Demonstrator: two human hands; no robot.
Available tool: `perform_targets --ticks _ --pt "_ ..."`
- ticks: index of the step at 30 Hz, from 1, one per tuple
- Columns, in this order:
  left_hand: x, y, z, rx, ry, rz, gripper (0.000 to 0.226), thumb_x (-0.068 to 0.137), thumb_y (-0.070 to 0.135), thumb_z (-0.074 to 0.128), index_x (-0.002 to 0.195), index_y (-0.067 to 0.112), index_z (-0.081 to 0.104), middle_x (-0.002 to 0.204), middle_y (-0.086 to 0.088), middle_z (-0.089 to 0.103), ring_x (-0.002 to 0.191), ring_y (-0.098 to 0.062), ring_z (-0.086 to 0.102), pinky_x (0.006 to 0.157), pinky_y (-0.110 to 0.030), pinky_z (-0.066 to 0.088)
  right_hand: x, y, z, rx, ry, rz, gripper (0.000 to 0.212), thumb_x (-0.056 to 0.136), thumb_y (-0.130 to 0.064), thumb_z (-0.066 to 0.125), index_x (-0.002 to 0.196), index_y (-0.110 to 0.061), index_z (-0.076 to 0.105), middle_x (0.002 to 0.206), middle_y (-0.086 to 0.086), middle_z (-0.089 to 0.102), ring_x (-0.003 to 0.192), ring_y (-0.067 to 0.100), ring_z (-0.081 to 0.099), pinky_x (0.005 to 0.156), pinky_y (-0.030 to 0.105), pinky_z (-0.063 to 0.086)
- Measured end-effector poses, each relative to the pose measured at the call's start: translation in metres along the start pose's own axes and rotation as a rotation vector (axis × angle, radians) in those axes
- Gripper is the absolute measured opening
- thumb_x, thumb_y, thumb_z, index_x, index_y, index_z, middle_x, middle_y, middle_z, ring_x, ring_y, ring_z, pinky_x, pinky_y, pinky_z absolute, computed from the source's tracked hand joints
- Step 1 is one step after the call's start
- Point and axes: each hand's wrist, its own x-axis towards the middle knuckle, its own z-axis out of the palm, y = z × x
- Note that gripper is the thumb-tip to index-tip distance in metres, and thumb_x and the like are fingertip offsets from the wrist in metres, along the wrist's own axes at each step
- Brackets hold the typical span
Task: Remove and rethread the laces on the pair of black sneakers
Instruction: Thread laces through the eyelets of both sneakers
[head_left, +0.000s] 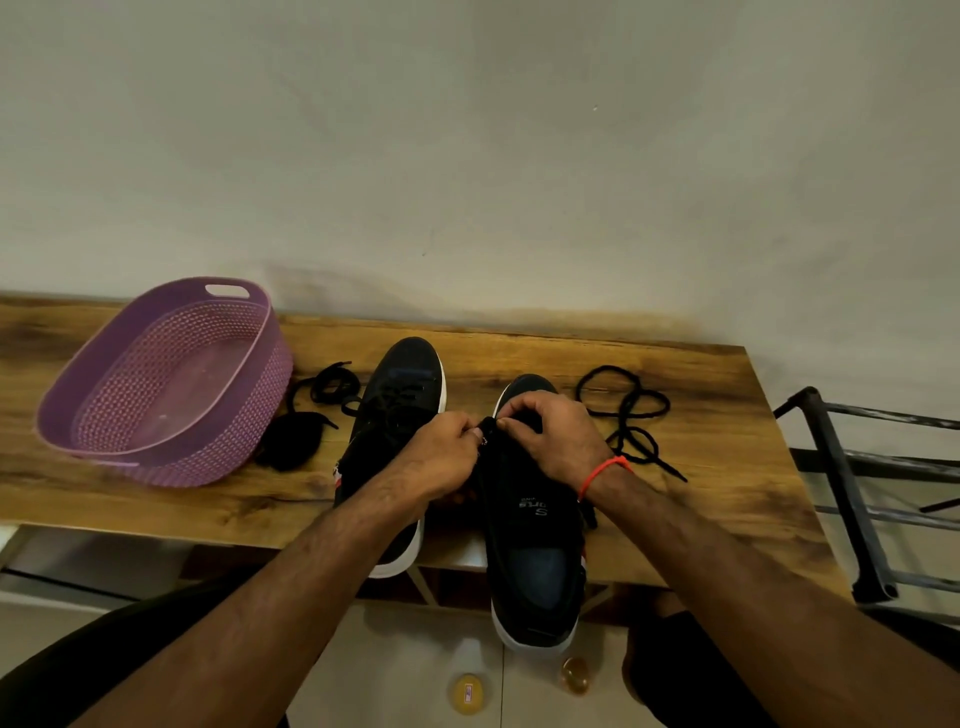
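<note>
Two black sneakers with white soles stand side by side on the wooden table (701, 467), toes pointing to the wall. The left sneaker (400, 395) has lace across its front. My left hand (441, 457) and my right hand (556, 436) meet over the front eyelets of the right sneaker (530, 545), and both pinch the black lace there between fingertips. The lace's run under my hands is hidden. One loose black lace (623, 410) lies looped to the right of the shoes, another loose lace (327, 389) lies to the left.
A purple plastic basket (93, 405) sits at the table's left end, with a dark bundle (291, 441) beside it. A black metal rack (852, 493) stands right of the table. Two small round objects (467, 693) lie on the floor below. The wall runs close behind.
</note>
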Motion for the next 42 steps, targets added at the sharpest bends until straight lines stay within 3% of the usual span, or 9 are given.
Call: perform_targets --ticks 7,12,15,20,25,29,32,38,42 --pt "-0.004 0.003 0.001 0.061 0.076 0.064 0.014 0.107 0.027 0.047 0.106 0.018 0.058 0.098 -0.005 0.068 0.065 -0.016 0.073 0.049 -0.027 0.055 -0.001 0.003 -0.003 0.04 -0.046 -0.018 0.013 0.091 -0.025 0.069 0.102 -0.032 0.066 0.099 -0.014 0.068 0.103 0.01 0.061 0.097 0.043 0.05" --pt "-0.008 0.002 0.002 0.304 0.2 0.201 0.009 0.104 0.024 0.052 0.098 0.018 0.056 0.088 -0.004 0.066 0.051 -0.019 0.07 0.045 -0.037 0.059 -0.005 -0.005 -0.01 0.005 -0.137 -0.072 0.029 0.098 -0.032 0.048 0.122 -0.037 0.065 0.093 -0.024 0.063 0.092 0.012 0.062 0.095 0.049 0.051" --pt "-0.008 0.005 -0.006 0.369 0.244 0.232 0.01 0.103 0.027 0.053 0.096 0.021 0.056 0.087 -0.003 0.066 0.054 -0.015 0.07 0.047 -0.034 0.06 -0.007 -0.007 -0.01 -0.087 -0.157 -0.079 0.04 0.093 -0.06 0.04 0.12 -0.042 0.063 0.104 -0.019 0.065 0.112 0.017 0.055 0.102 0.053 0.041" --pt "-0.001 0.014 -0.031 0.226 0.368 0.296 0.011 0.104 0.029 0.051 0.096 0.024 0.056 0.092 0.001 0.071 0.074 -0.013 0.073 0.068 -0.042 0.063 -0.007 -0.009 -0.016 -0.223 -0.173 -0.048 0.033 0.096 -0.055 0.047 0.125 -0.041 0.056 0.128 -0.005 0.06 0.132 0.023 0.038 0.107 0.054 0.022" --pt "0.001 0.038 -0.057 -0.714 0.223 0.248 0.026 0.111 0.027 0.032 0.108 0.009 0.051 0.101 -0.011 0.076 0.092 -0.028 0.075 0.078 -0.041 0.061 -0.009 -0.012 -0.015 -0.274 -0.181 -0.031 0.035 0.092 -0.06 0.05 0.121 -0.041 0.055 0.127 -0.003 0.059 0.132 0.025 0.036 0.106 0.056 0.021" --pt "-0.012 0.052 -0.099 -1.287 0.385 0.415 0.022 0.11 0.028 0.036 0.1 0.014 0.05 0.068 0.004 0.056 0.055 -0.009 0.056 0.052 -0.024 0.049 -0.011 -0.013 -0.013 -0.298 -0.169 -0.046 0.034 0.091 -0.053 0.053 0.122 -0.039 0.054 0.125 -0.005 0.059 0.131 0.025 0.036 0.107 0.054 0.023" --pt "-0.018 0.048 -0.111 -0.925 0.518 0.433 0.014 0.107 0.027 0.044 0.101 0.023 0.056 0.064 0.011 0.046 0.05 -0.005 0.033 0.043 -0.02 0.024 -0.011 -0.014 -0.012 -0.289 -0.163 -0.044 0.033 0.092 -0.046 0.053 0.124 -0.037 0.054 0.127 -0.006 0.059 0.132 0.025 0.035 0.108 0.053 0.023" --pt "-0.008 0.015 -0.03 0.738 0.164 0.406 0.025 0.103 0.041 0.051 0.122 0.032 0.065 0.112 0.01 0.065 0.099 -0.012 0.062 0.084 -0.034 0.053 -0.011 -0.019 -0.012 -0.292 -0.19 -0.056 0.035 0.096 -0.039 0.051 0.13 -0.037 0.055 0.134 -0.006 0.055 0.136 0.025 0.03 0.106 0.052 0.021" --pt "-0.007 0.012 -0.011 1.053 0.172 0.238 0.028 0.101 0.044 0.054 0.119 0.026 0.064 0.112 -0.002 0.065 0.098 -0.024 0.066 0.077 -0.037 0.052 -0.012 -0.016 -0.014 -0.268 -0.187 -0.052 0.033 0.096 -0.038 0.052 0.129 -0.037 0.054 0.133 -0.007 0.055 0.136 0.023 0.03 0.106 0.05 0.02"
